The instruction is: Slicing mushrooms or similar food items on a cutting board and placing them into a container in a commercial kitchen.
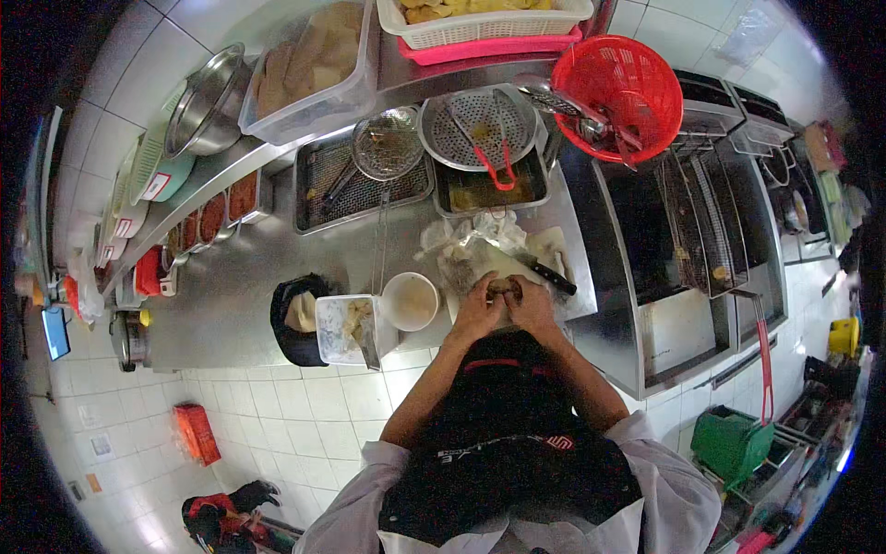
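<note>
Between the fingers of my left hand (480,310) and my right hand (531,305) is a small brownish piece of food (500,287); both hands grip it just in front of my apron. Beneath them lies a pale cutting board (457,277). A knife with a black handle (550,272) rests on the board beyond my right hand, beside crumpled clear plastic (495,228). Left of my left hand stand a white round tub (410,301) and a white rectangular container (337,332) holding pale pieces and a metal utensil. A black bag (284,322) with something pale inside sits further left.
Wire-mesh trays (315,208), a perforated metal bowl (443,131) with red-handled tongs and a strainer (387,145) lie behind. A red plastic basket (616,62) holds utensils. Deep fryers (685,332) with wire baskets stand right. A shelf (291,149) crosses above the counter. Another person (214,519) is at lower left.
</note>
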Available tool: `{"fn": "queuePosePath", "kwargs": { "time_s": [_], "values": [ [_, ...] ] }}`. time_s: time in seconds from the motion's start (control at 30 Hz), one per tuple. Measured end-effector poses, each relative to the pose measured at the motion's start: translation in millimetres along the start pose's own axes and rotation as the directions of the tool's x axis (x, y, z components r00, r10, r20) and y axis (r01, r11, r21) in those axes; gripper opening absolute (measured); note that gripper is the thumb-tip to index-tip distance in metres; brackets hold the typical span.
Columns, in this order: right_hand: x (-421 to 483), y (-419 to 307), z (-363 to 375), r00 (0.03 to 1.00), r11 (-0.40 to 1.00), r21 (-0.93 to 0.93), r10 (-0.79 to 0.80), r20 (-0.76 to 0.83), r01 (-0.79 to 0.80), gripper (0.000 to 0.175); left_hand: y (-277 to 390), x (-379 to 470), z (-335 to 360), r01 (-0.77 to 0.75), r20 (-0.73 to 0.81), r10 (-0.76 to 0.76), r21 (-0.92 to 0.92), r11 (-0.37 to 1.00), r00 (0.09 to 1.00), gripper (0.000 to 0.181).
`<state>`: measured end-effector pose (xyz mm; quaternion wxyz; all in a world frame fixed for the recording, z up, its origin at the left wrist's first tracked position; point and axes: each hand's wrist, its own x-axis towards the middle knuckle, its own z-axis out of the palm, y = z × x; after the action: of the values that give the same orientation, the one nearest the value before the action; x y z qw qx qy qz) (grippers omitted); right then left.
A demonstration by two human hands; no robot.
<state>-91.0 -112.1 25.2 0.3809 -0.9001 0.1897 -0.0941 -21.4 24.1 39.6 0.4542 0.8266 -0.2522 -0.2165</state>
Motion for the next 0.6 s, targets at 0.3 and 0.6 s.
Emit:
{"fn": "queuePosePath", "kwargs": {
  "time_s": [0.3, 0.6],
  "values": [
    [-15.0, -23.7, 8.0, 0.99, 0.989, 0.061, 0.136, -0.027, -0.134, 0.025, -31.2, 2.0, 11.2, -0.062, -0.084, 0.034, -0.36, 0.931, 0.996, 0.029],
    [-16.8, -26.6, 24.1, 0.99, 0.992, 0.024, 0.122, -0.066, -0.121, 0.021, -44.0, -2.8, 0.0, -0.129, -0.055, 0.121, -0.181, 0.975, 0.991, 0.033]
  ]
}}
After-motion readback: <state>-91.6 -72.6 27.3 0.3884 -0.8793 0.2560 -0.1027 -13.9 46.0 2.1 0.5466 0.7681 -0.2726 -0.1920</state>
